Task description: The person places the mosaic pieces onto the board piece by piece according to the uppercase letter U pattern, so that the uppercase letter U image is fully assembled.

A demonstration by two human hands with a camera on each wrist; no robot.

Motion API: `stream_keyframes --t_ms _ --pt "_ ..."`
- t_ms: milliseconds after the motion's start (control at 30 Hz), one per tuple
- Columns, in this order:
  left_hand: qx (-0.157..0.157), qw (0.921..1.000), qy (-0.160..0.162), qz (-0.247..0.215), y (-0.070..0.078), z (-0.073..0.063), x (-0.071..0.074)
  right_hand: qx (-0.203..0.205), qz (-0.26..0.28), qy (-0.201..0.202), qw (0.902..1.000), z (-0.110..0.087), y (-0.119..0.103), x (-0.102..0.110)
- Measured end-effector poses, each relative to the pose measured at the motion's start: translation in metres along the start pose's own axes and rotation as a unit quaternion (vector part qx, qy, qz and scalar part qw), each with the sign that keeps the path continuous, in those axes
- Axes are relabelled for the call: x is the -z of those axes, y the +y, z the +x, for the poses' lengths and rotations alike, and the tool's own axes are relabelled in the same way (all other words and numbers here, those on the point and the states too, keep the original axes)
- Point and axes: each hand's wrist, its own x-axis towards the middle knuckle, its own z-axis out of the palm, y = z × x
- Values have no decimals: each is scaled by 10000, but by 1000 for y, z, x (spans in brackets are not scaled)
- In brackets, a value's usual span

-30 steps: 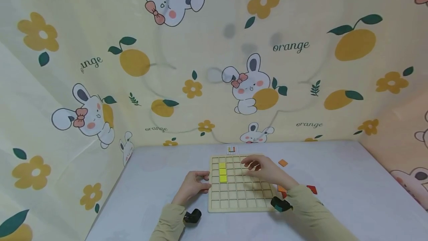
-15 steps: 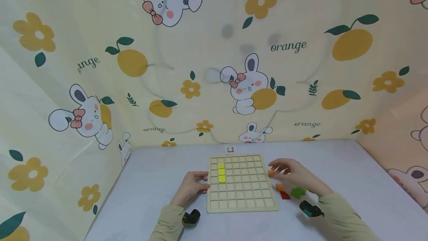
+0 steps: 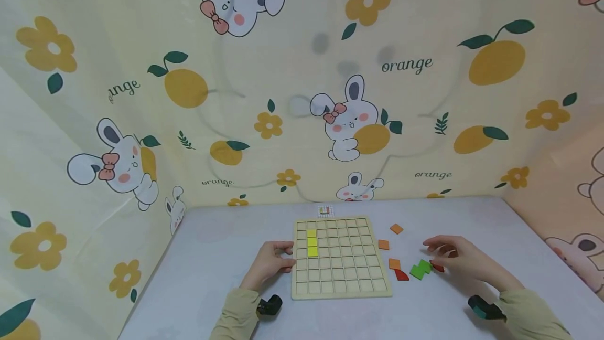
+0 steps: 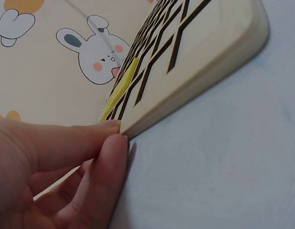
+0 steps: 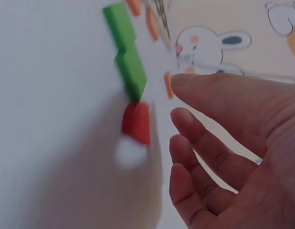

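Note:
At the left edge of the wooden grid board [image 3: 346, 277], my left hand [image 3: 270, 262] holds the rim with thumb and fingertips; the left wrist view shows the fingertips [image 4: 116, 145] at the edge. Three yellow square tiles [image 3: 312, 242] sit in one column of the grid. To the right of the board my right hand [image 3: 464, 260] hovers with loosely bent fingers over a red piece [image 3: 438, 267], which it partly covers. The right wrist view shows a gap between the fingertips and the red piece, and nothing held. Green tiles [image 3: 420, 269] lie just left of that red piece.
Three orange tiles [image 3: 396, 229] and a second red piece [image 3: 402, 275] with a curved side lie between the board and the right hand. A small pattern card [image 3: 325, 211] is behind the board. A printed curtain [image 3: 302, 140] rises along the table's back edge.
My right hand has moved from above the board, past the orange tiles, to the red piece on the right, uncovering the orange and green tiles. The left hand stays at the board's edge.

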Motion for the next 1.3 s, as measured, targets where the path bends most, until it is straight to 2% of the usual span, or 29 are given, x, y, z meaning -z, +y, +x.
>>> stream_keyframes --t_ms 200,367,467,633,800,1000,1300 --pt "2 10000 4 -16 1 0 0 -227 -15 -124 9997 -12 11 7" --pt "19 10000 22 8 1 -1 0 -508 -61 -150 9986 -15 14 7" --pt "15 10000 11 6 1 -1 1 -481 -203 -115 9986 -15 14 6" --pt "0 10000 3 -31 1 -1 0 -332 -465 35 9984 -15 12 1" --pt "8 10000 25 -31 2 -2 0 -176 -613 11 9980 -13 12 0" --pt "-29 10000 -8 -63 3 -1 1 -198 -753 137 9969 -10 12 3" --pt "-57 9999 -50 -91 1 -1 1 645 -809 346 9940 3 -25 1"
